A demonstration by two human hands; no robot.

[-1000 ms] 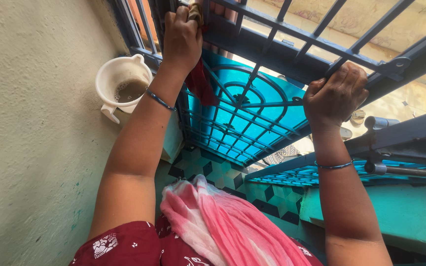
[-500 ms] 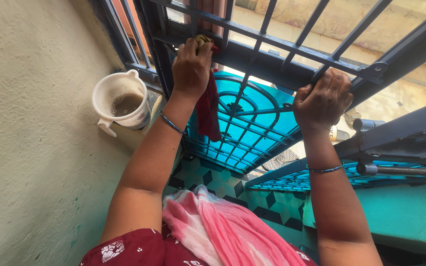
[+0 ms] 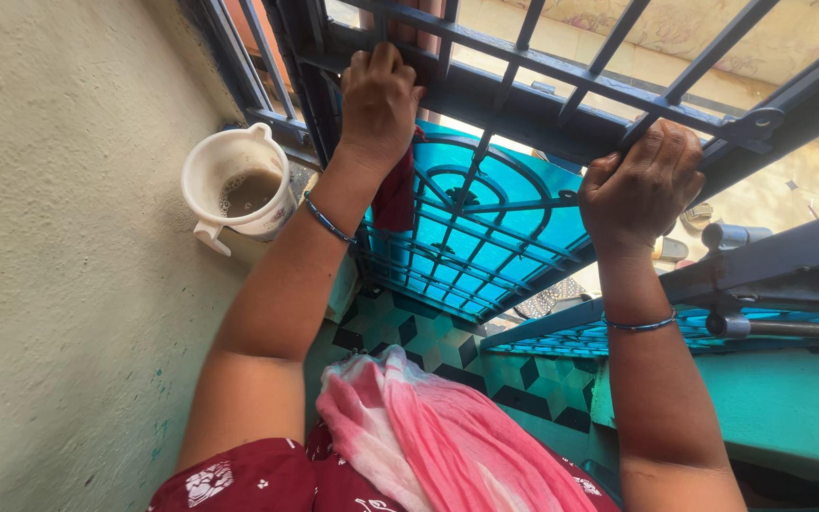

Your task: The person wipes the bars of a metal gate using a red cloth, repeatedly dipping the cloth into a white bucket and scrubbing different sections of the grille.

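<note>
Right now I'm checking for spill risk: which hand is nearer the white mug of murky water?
Left. The left hand grips the gate bar just right of the white mug; the right hand holds a bar much farther right.

Head view, single camera: worn on the person's head, facing forward and down along both raised forearms. Close range; left hand (image 3: 378,100) and right hand (image 3: 642,185) sit in the upper half, on the dark metal grille (image 3: 561,71). Plastered wall (image 3: 59,237) fills the left edge; tiled floor (image 3: 428,332) lies far below.
</note>
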